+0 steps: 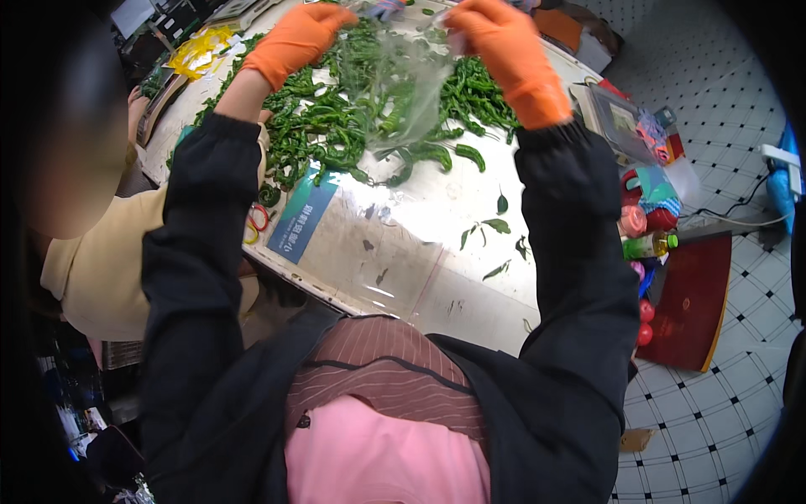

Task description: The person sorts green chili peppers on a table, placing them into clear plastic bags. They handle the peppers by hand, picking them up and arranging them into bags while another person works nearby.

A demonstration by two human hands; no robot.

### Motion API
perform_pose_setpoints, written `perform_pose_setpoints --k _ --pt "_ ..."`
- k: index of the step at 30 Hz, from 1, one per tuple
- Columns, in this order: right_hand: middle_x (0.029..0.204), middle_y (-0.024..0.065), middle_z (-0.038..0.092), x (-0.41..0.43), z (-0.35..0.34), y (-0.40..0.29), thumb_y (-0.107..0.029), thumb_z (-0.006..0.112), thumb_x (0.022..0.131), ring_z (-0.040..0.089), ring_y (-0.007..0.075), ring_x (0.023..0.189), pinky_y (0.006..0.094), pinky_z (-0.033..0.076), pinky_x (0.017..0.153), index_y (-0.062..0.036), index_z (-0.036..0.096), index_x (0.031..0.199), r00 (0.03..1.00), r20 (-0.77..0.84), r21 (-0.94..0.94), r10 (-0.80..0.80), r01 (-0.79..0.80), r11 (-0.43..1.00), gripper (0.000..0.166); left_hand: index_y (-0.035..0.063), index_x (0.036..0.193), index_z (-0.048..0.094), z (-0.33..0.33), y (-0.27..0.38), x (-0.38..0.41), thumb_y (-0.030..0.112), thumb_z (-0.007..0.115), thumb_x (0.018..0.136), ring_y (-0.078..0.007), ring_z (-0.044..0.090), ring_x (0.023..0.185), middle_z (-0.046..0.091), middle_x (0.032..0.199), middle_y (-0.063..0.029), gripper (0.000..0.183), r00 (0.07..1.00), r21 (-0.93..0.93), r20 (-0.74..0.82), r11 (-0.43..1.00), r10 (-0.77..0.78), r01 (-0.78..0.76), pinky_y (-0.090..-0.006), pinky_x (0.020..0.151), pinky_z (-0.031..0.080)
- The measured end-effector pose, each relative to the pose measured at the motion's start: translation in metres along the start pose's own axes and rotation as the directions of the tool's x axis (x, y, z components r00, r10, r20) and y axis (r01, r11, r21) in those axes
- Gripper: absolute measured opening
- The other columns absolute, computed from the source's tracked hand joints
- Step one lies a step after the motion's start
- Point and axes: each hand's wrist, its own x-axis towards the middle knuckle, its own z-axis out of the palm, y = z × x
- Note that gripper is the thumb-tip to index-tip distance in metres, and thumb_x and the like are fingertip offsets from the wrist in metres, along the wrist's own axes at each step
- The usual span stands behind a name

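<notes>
In an orange glove, my left hand is raised over the far part of the table and pinches one side of a clear plastic bag. My right hand, gloved the same way, grips the bag's opposite side. The bag hangs between them, partly see-through, with green peppers visible through it; whether any are inside I cannot tell. Below and around it, many long green peppers are spread over the white table. Two loose peppers lie at the near edge of the spread.
A person in a cream top sits close on my left. Near the left edge lie a blue-green printed card and red-and-yellow-handled scissors. Loose leaves dot the tabletop. A yellow bundle lies far left; a green-capped bottle is right.
</notes>
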Motion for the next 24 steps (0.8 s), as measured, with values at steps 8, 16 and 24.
perform_pose_setpoints --k 8,16,24 --pt "0.090 0.0063 0.068 -0.040 -0.012 -0.016 -0.020 0.054 0.095 0.064 0.0127 0.082 0.0260 0.050 0.081 0.0003 0.064 0.101 0.980 0.187 0.313 0.066 -0.123 0.942 0.023 0.0014 0.116 0.064 -0.066 0.025 -0.066 0.018 0.049 0.097 -0.0018 0.032 0.053 0.039 0.061 0.0086 0.030 0.989 -0.440 -0.137 0.898 -0.055 -0.011 -0.0187 0.051 0.026" --pt "0.132 0.0117 0.051 -0.103 0.037 0.238 -0.023 0.066 0.073 0.050 0.0343 0.117 0.0407 0.046 0.092 -0.0178 0.050 0.132 0.883 0.133 -0.775 0.451 -0.191 0.603 0.062 0.0047 0.108 0.069 0.053 -0.015 -0.192 0.013 0.054 0.096 0.0002 0.039 0.052 0.049 0.063 0.0093 0.021 0.860 -0.463 0.126 0.737 -0.495 0.493 -0.0172 0.047 0.028" --pt "0.123 0.0086 0.052 -0.126 0.050 0.298 -0.007 0.067 0.062 0.042 0.0415 0.119 0.0481 0.045 0.087 -0.0137 0.061 0.108 0.933 0.330 -0.828 0.142 0.214 0.518 0.046 0.0037 0.110 0.067 0.086 -0.025 -0.214 0.014 0.054 0.096 -0.0020 0.041 0.054 0.050 0.061 0.0064 0.022 0.744 -0.571 0.276 0.518 -0.609 0.636 -0.0182 0.050 0.033"
